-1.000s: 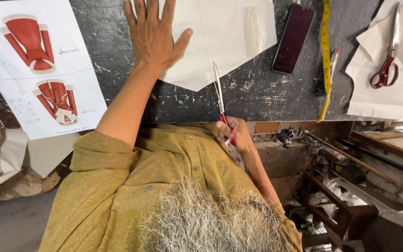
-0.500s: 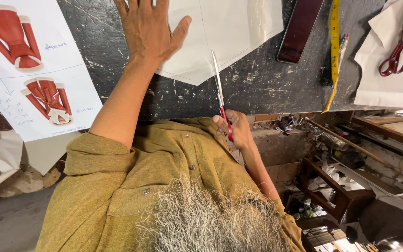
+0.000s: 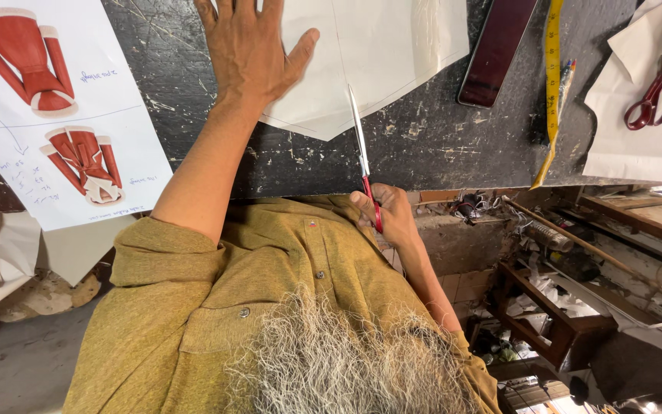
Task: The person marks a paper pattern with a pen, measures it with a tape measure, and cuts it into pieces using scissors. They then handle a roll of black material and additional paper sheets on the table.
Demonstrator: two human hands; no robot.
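Observation:
My left hand (image 3: 250, 46) lies flat, fingers spread, on a sheet of white pattern paper (image 3: 381, 54) on the black worktable (image 3: 423, 146). My right hand (image 3: 385, 218) grips the red handles of a pair of scissors (image 3: 363, 157) at the table's near edge. The blades point away from me, and their tip reaches the paper's lower edge beside a drawn line. An olive shirt sleeve covers my left upper arm.
A printed sheet with red garment sketches (image 3: 47, 107) lies at the left. A dark phone (image 3: 497, 50), a yellow measuring tape (image 3: 551, 84), a pen and a second pair of red-handled scissors (image 3: 657, 92) on white paper lie at the right. Cluttered wooden shelves (image 3: 568, 307) stand below right.
The view has shifted a little, so the table things sit higher in frame. The scissors' tip has come up to the paper's edge. My left hand stays pressed on the paper.

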